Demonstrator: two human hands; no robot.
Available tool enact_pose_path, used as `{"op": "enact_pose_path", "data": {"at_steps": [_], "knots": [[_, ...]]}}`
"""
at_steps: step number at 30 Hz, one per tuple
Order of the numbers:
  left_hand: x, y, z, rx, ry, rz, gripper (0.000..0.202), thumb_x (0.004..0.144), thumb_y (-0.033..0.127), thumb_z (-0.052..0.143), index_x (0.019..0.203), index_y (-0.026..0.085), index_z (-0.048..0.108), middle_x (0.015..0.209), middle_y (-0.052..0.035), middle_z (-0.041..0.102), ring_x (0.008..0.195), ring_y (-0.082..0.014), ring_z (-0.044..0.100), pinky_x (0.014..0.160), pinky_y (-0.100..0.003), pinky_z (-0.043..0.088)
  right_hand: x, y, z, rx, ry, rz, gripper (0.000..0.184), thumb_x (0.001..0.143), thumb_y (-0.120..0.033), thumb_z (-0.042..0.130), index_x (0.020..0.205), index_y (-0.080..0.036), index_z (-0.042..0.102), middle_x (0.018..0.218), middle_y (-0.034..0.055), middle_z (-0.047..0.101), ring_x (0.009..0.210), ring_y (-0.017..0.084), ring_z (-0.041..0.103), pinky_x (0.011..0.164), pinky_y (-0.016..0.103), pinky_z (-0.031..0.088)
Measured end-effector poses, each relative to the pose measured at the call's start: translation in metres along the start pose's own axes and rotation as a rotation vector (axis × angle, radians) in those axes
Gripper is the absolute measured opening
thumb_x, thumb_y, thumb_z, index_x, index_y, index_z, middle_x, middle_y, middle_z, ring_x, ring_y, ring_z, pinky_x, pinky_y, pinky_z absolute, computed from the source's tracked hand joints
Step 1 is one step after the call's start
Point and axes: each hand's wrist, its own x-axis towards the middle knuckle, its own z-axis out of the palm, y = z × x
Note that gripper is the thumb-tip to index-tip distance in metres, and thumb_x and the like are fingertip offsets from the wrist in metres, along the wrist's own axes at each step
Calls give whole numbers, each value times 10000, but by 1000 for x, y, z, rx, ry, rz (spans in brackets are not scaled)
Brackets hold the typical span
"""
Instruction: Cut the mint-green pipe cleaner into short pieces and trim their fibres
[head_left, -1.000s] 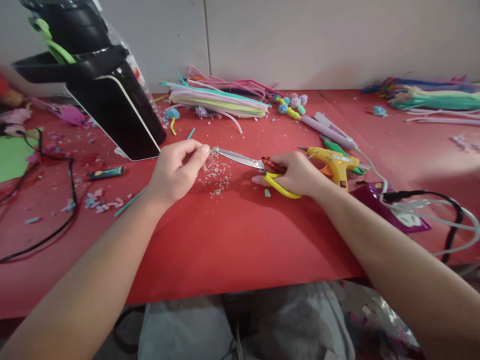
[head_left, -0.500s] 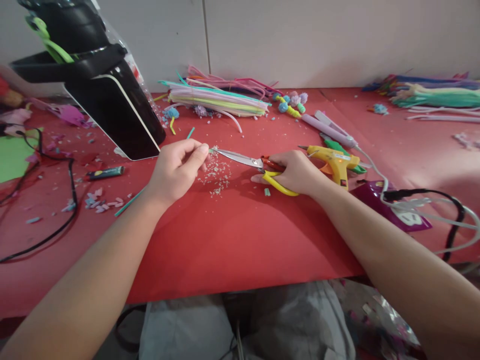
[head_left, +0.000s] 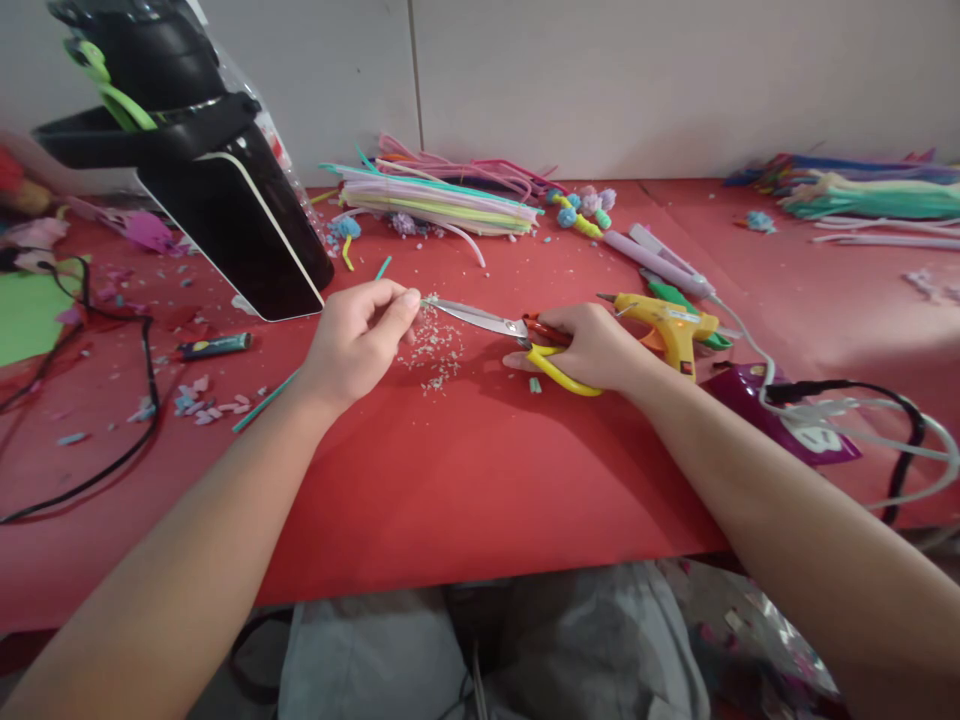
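Thumb and forefinger of my left hand [head_left: 364, 335] pinch a short bit of green pipe cleaner [head_left: 424, 301], most of it hidden by the fingers. My right hand [head_left: 592, 345] grips scissors [head_left: 480, 318] with one yellow and one red handle. Their blades point left and look nearly closed, the tips at the pipe cleaner just beyond my left fingertips. Below the blades, pale green fluff clippings [head_left: 439, 360] are scattered on the red table [head_left: 465, 480]. A teal pipe cleaner [head_left: 264, 403] lies by my left wrist, partly covered. A small green cut piece [head_left: 535, 385] sits under my right hand.
A black bottle [head_left: 247, 230] with a phone-like panel [head_left: 225, 235] stands back left. Pipe cleaner bundles [head_left: 442, 200] lie along the wall. On the right are a yellow glue gun [head_left: 671, 320], a lilac straightener [head_left: 656, 260], a purple box [head_left: 780, 415] and cables. A glue tube [head_left: 217, 346] lies left.
Both hands hold nearly the same place and grip. The scissor blades look slightly more closed at the pipe cleaner's end, and the view has shifted a little.
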Motion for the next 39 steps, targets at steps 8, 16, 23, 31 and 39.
{"op": "enact_pose_path", "data": {"at_steps": [8, 16, 23, 31, 39], "knots": [[0, -2, 0, -6, -16, -12, 278, 943, 288, 556, 695, 181, 624, 635, -8, 629, 566, -117, 533, 573, -270, 434, 1, -1, 1, -26, 19, 0, 693, 657, -759, 731, 600, -208, 314, 600, -50, 259, 603, 96, 224, 538, 300, 188], [0, -5, -1, -5, -10, -12, 298, 952, 318, 548, 696, 184, 620, 651, -20, 643, 571, -122, 540, 568, -271, 438, 0, -1, 1, -14, 25, 5, 679, 676, -757, 719, 606, -209, 324, 604, -49, 256, 603, 97, 231, 542, 299, 190], [0, -2, -1, -16, -9, -2, 307, 961, 303, 536, 691, 181, 614, 642, -14, 636, 557, -116, 527, 564, -269, 436, 0, -1, 0, -1, 6, 3, 654, 670, -721, 746, 610, -206, 347, 604, -52, 266, 600, 93, 245, 545, 297, 197], [0, -2, 0, -17, -11, -1, 292, 959, 300, 542, 702, 182, 612, 652, -15, 629, 577, -122, 538, 580, -274, 444, -1, -1, 1, -15, 13, 8, 676, 668, -744, 735, 607, -206, 329, 613, -50, 255, 605, 93, 229, 541, 298, 186], [-1, -4, 0, -12, -13, -6, 280, 960, 313, 545, 722, 184, 619, 670, -22, 644, 589, -126, 553, 582, -271, 454, 0, 0, 2, -11, 22, -8, 696, 670, -760, 724, 604, -211, 302, 618, -45, 237, 616, 102, 212, 541, 303, 182]]}}
